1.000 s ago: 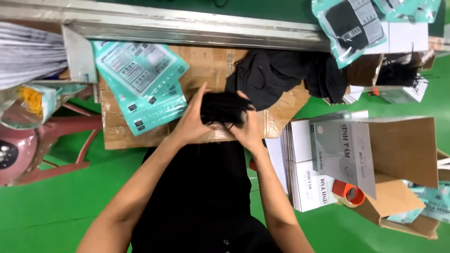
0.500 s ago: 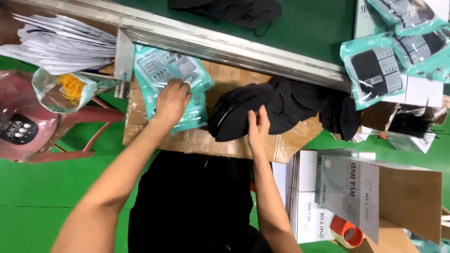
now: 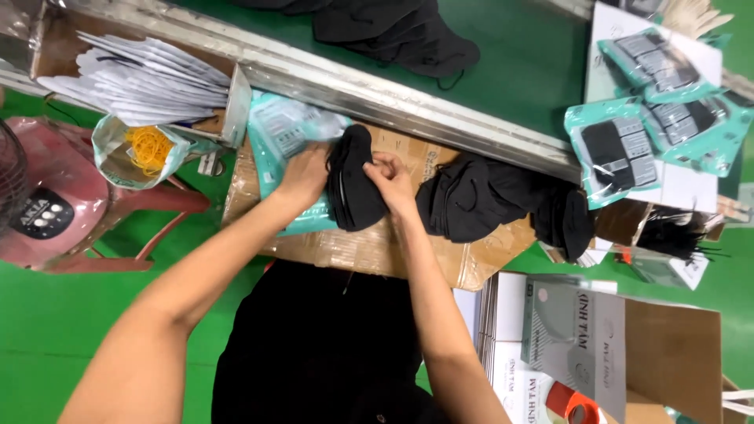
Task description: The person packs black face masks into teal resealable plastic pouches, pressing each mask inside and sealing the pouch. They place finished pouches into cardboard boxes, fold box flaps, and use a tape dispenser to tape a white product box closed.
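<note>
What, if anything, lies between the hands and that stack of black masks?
Nothing visible. The right hand grips the black mask stack directly, and the left hand touches its other side while resting on the teal pouch.

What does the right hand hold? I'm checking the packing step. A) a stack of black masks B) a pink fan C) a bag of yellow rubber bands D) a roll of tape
A: the right hand grips the black masks at the teal pouch held by the left hand; the rubber bands lie apart.
</note>
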